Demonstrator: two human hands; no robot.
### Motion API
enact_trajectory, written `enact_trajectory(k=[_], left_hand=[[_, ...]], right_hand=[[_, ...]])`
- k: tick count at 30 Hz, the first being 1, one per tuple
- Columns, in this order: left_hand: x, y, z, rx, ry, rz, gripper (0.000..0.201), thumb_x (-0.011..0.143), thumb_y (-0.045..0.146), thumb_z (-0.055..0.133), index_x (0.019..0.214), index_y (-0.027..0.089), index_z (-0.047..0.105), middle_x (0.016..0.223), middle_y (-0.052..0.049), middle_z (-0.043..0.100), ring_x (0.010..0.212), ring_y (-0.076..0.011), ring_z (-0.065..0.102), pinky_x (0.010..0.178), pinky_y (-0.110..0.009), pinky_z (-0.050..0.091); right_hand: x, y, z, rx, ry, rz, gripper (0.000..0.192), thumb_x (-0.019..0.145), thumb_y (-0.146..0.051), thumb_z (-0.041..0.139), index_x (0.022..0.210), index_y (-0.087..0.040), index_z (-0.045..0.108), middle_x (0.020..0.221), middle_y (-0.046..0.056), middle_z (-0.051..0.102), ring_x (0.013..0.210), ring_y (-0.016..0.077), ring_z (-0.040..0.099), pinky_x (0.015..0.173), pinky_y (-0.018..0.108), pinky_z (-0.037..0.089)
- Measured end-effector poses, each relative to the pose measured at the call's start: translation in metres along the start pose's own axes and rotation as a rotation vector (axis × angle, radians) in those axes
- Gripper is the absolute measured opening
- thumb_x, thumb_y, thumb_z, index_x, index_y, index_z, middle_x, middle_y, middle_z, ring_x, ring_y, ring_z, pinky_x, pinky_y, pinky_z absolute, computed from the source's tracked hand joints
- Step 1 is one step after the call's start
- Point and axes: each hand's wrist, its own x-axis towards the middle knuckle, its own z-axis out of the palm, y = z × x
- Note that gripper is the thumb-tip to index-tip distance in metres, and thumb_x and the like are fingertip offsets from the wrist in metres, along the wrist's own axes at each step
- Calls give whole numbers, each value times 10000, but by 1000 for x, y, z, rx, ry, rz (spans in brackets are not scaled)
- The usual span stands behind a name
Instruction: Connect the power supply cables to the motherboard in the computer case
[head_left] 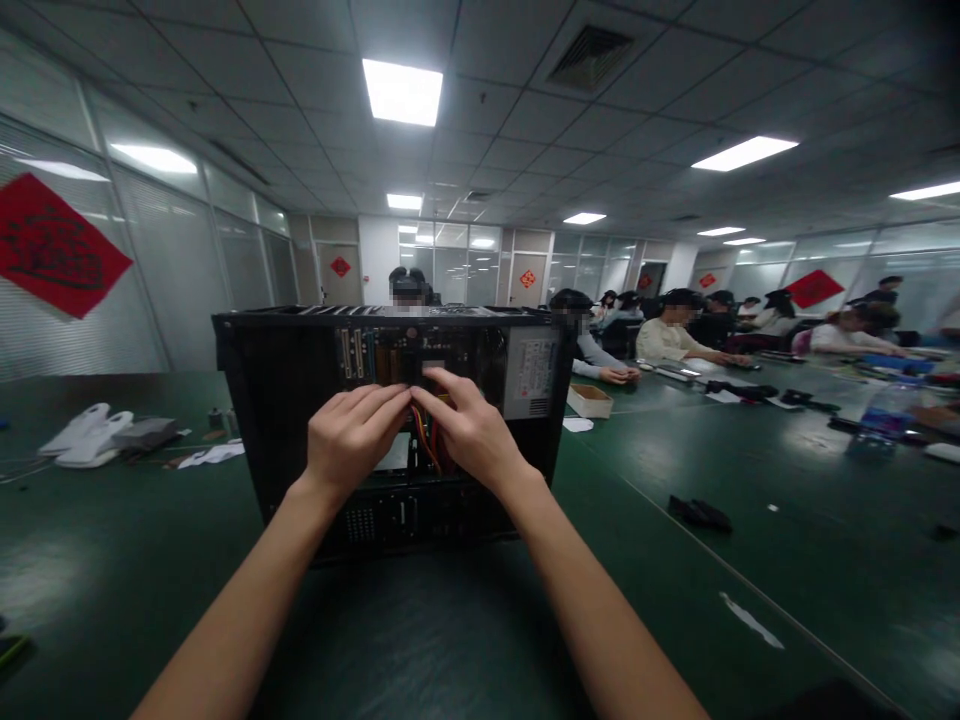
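Observation:
An open computer case (247,420) stands on the green table in front of me, its inside facing me. My left hand (356,430) reaches into it with the fingers pressed together, closed at the tips on something too small to make out. Right beside those tips, my right hand (476,430) is closed too, thumb and index finger bent around a spot I cannot see clearly. Red and orange cables (426,440) hang just below the fingertips. Behind the hands is the circuit board (450,345) with several slots. A labelled power supply (527,372) fills the upper right corner.
White plastic pieces (86,437) and a grey block (146,434) lie on the table at left. At right are a small box (589,401), a black cloth-like item (699,513), a paper strip (750,620) and a bottle (889,412). Several people sit farther back.

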Motion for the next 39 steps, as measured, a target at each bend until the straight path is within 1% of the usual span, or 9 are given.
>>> enact_trajectory(k=[2, 6, 8, 11, 13, 17, 20, 28, 39], left_hand=[[-5, 3, 12, -30, -107, -60, 255, 940, 283, 518, 1103, 220, 704, 1124, -61, 726, 994, -231, 680, 849, -348, 501], [-20, 4, 37, -171, -343, -264, 277, 934, 282, 504, 1105, 217, 711, 1141, -66, 719, 1023, -247, 678, 864, -349, 520], [-27, -1, 47, -265, -457, -375, 265, 916, 280, 521, 1070, 212, 726, 1107, -66, 730, 1022, -251, 680, 855, -344, 528], [-28, -8, 59, -370, -486, -457, 251, 896, 288, 549, 1017, 176, 738, 1039, -77, 745, 994, -242, 685, 873, -337, 518], [-24, -12, 67, -381, -507, -399, 248, 896, 284, 548, 1014, 169, 734, 1025, -77, 742, 977, -232, 684, 876, -333, 511], [-11, -16, 85, -319, -663, -119, 245, 904, 237, 524, 1065, 215, 707, 1125, -42, 706, 1031, -202, 658, 889, -303, 496], [-9, -17, 95, -234, -735, -51, 247, 894, 214, 534, 1074, 232, 702, 1184, -30, 680, 1076, -193, 639, 887, -279, 493], [-17, -14, 102, -191, -761, -141, 268, 874, 197, 561, 1101, 233, 697, 1154, -19, 691, 1047, -198, 649, 871, -274, 489], [-17, -12, 96, -181, -759, -201, 252, 871, 229, 575, 1095, 245, 690, 1160, -5, 683, 1065, -192, 639, 855, -272, 485]], right_hand=[[-4, 5, 11, -123, -112, 33, 368, 988, -157, 373, 1307, -197, 553, 1304, 123, 540, 1200, 224, 517, 1006, 355, 476], [-15, 21, 30, -261, -381, 224, 274, 983, -174, 398, 1177, -208, 588, 1124, 104, 595, 972, 208, 619, 778, 305, 535], [-22, 33, 34, -274, -428, 305, 212, 982, -227, 436, 1096, -205, 614, 1099, 94, 595, 938, 210, 627, 745, 301, 522], [-32, 50, 35, -243, -394, 410, 195, 959, -250, 496, 1102, -206, 621, 1159, 93, 584, 996, 215, 609, 788, 297, 501], [-36, 57, 35, -198, -391, 454, 213, 937, -221, 524, 1127, -201, 616, 1182, 93, 579, 1035, 208, 590, 828, 290, 484], [-37, 58, 36, -113, -433, 484, 196, 898, -222, 571, 1082, -195, 633, 1154, 83, 584, 1044, 195, 572, 862, 281, 454], [-36, 57, 38, -89, -442, 492, 184, 882, -230, 586, 1052, -189, 641, 1141, 80, 588, 1038, 192, 568, 867, 278, 440], [-36, 61, 43, -65, -501, 402, 168, 865, -247, 597, 986, -151, 661, 1051, 102, 624, 997, 205, 584, 855, 277, 427], [-37, 63, 46, -81, -526, 403, 162, 862, -262, 603, 972, -157, 660, 1029, 93, 634, 970, 198, 595, 829, 270, 430]])
